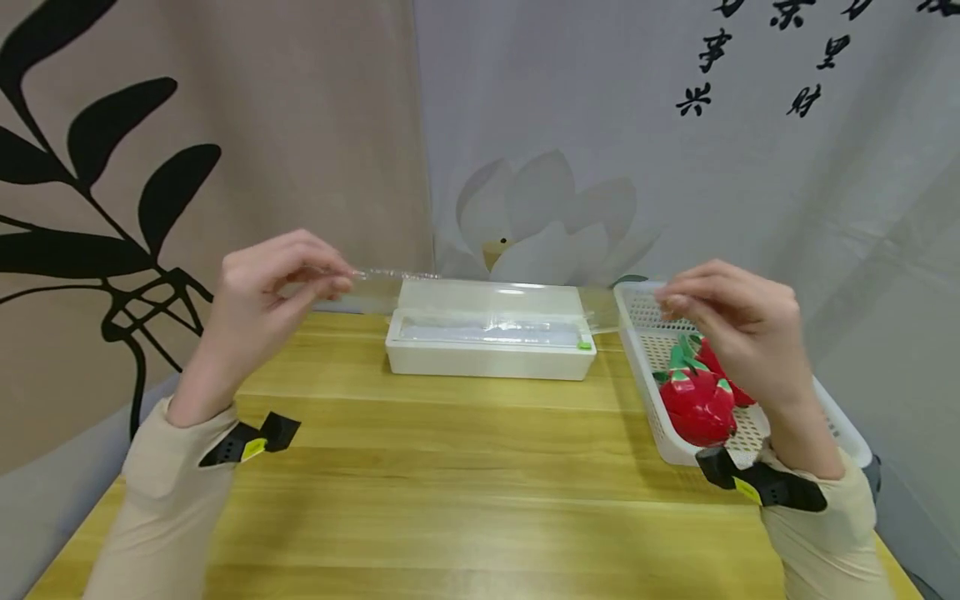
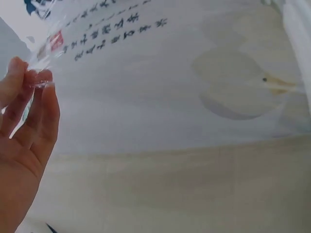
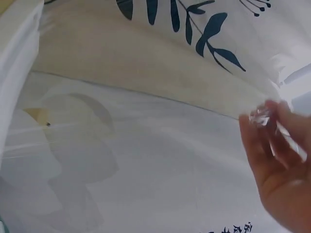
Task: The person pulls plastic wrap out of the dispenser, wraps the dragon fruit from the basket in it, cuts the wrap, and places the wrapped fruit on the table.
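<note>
A sheet of clear cling film (image 1: 397,273) stretches between the two hands, in front of a white cling film box (image 1: 491,362). My left hand (image 1: 281,279) pinches one corner of the film between thumb and fingertips; in the left wrist view, crumpled film (image 2: 43,63) shows at those fingertips. On the other side, my right hand (image 1: 738,325) pinches the opposite corner, with a shiny bunched bit of film (image 3: 262,116) at its fingertips in the right wrist view. The box stands on the table with its lid raised at the back, and a roll shows inside.
At the right, a white plastic basket (image 1: 651,408) holds a red dragon fruit (image 1: 697,408) with green tips and another red item (image 1: 738,395) behind it. The wooden table (image 1: 450,492) ends at a printed curtain (image 1: 555,100).
</note>
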`<state>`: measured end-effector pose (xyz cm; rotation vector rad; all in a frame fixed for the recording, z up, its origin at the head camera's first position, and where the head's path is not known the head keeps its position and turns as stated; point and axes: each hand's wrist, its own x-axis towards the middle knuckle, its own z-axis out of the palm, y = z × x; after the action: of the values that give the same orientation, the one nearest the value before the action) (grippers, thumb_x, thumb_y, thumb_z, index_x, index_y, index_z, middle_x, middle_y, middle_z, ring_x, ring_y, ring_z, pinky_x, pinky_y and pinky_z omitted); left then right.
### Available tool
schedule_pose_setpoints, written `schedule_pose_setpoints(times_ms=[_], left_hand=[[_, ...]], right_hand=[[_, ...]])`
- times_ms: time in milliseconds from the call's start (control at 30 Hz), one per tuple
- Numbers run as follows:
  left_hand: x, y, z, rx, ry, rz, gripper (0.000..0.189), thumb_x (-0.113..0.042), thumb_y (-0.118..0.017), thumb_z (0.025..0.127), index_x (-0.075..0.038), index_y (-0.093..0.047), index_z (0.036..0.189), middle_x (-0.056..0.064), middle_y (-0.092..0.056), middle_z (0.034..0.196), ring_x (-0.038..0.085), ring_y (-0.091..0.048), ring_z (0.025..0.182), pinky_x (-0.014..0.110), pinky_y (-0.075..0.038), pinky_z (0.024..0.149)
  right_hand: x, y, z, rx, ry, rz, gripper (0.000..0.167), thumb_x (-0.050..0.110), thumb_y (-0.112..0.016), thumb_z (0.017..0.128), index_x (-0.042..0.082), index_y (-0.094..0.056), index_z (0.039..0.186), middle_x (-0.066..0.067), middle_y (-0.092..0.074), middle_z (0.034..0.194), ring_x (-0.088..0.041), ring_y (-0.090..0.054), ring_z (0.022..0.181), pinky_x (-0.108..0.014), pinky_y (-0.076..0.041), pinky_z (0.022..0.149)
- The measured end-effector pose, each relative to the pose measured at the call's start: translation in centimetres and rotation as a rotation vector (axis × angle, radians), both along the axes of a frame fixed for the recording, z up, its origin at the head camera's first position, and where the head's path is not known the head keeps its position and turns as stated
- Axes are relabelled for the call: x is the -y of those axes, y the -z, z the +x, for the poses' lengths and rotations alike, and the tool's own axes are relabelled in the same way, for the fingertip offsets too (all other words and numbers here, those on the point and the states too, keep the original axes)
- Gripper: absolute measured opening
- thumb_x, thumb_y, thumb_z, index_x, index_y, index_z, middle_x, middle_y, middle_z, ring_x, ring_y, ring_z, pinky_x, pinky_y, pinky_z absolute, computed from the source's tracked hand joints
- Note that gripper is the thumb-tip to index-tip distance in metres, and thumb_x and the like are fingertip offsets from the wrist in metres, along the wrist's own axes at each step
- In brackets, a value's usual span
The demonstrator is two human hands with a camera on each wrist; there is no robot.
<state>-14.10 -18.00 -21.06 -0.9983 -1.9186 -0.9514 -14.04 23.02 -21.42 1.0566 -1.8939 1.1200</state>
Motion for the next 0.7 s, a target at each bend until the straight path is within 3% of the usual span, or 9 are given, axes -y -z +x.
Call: schedule_pose_setpoints(times_ms=[167,333,433,567,700], left_hand=[[1.0,2.1,1.7,-0.02,0.088,-0.056,0.033,-0.028,-0.059,0.09,0.001,-0.07,0.079,0.007,-0.066,0.082,-0.008,-0.059,0.081,0.004,-0.047,0.074],[1.7,4.6,2.6,0.031,0.309,-0.044,0.019,-0.018,-0.062,0.089,-0.002,-0.071,0.085,0.006,-0.066,0.091,0.003,-0.061,0.09,0.008,-0.048,0.077],[2.1,6.3,3.1,0.115,0.476,-0.043,0.013,-0.011,-0.061,0.089,-0.003,-0.071,0.093,0.006,-0.065,0.096,0.008,-0.06,0.089,0.013,-0.049,0.072],[2.7,8.8,4.0,0.263,0.621,-0.074,0.018,0.0,-0.058,0.09,-0.004,-0.068,0.105,0.007,-0.064,0.098,0.009,-0.058,0.082,0.019,-0.048,0.062],[2.8,10.7,5.1,0.425,0.65,-0.119,0.032,0.011,-0.059,0.085,-0.006,-0.067,0.11,0.007,-0.066,0.095,0.009,-0.059,0.076,0.02,-0.049,0.058]], right_hand=[[-1.2,2.3,1.4,0.05,-0.334,0.057,0.013,0.008,-0.066,0.087,-0.001,-0.072,0.094,-0.004,-0.071,0.095,-0.008,-0.062,0.086,-0.009,-0.048,0.067],[-1.4,4.4,2.5,0.123,-0.561,0.122,0.014,-0.003,-0.062,0.087,-0.002,-0.07,0.099,-0.007,-0.068,0.098,-0.014,-0.058,0.093,-0.019,-0.046,0.067],[-1.5,5.7,3.1,0.156,-0.65,0.152,0.019,-0.009,-0.061,0.085,-0.003,-0.069,0.102,-0.01,-0.065,0.098,-0.017,-0.055,0.092,-0.023,-0.044,0.065],[-2.0,7.8,3.9,0.246,-0.719,0.217,0.027,-0.012,-0.06,0.084,-0.001,-0.068,0.108,-0.011,-0.062,0.097,-0.019,-0.055,0.09,-0.026,-0.046,0.066],[-2.6,9.8,4.5,0.348,-0.767,0.275,0.04,-0.019,-0.06,0.077,0.001,-0.067,0.11,-0.012,-0.061,0.098,-0.019,-0.058,0.089,-0.029,-0.05,0.066]])
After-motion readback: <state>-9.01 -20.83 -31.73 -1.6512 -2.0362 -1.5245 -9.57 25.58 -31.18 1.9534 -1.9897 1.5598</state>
